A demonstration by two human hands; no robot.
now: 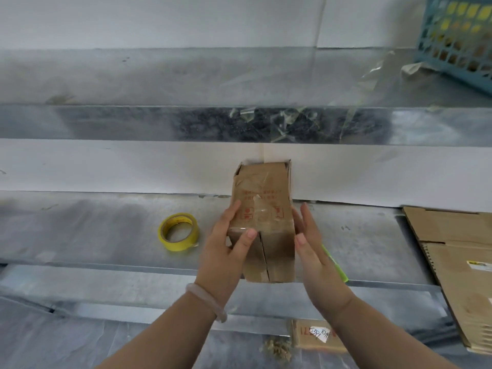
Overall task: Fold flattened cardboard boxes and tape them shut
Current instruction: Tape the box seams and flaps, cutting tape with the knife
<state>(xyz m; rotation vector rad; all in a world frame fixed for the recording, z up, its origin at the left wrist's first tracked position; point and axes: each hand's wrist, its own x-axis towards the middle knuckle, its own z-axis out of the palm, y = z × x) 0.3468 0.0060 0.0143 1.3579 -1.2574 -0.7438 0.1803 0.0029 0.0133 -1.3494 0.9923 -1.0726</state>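
— What containers are there, and what's in them?

— A cardboard box (263, 222) sits in the centre of the frame, folded up, with clear tape across its upper face and a flap seam facing the camera. Its inside is hidden. A blue basket (458, 41) in the upper right holds yellow items, too blurred to name.

— And the hands?

— The left hand (229, 243) grips the box's left corner, with its thumb on the flap face. The right hand (308, 241) lies flat along the right side, fingers straight.

— The surroundings?

— There's a metal shelf (93, 225) against a white wall. A yellow tape roll (179, 231) lies left of the box, and flattened cardboard (458, 257) lies at the right edge. Tape scraps (279, 123) cling to the upper shelf's edge.
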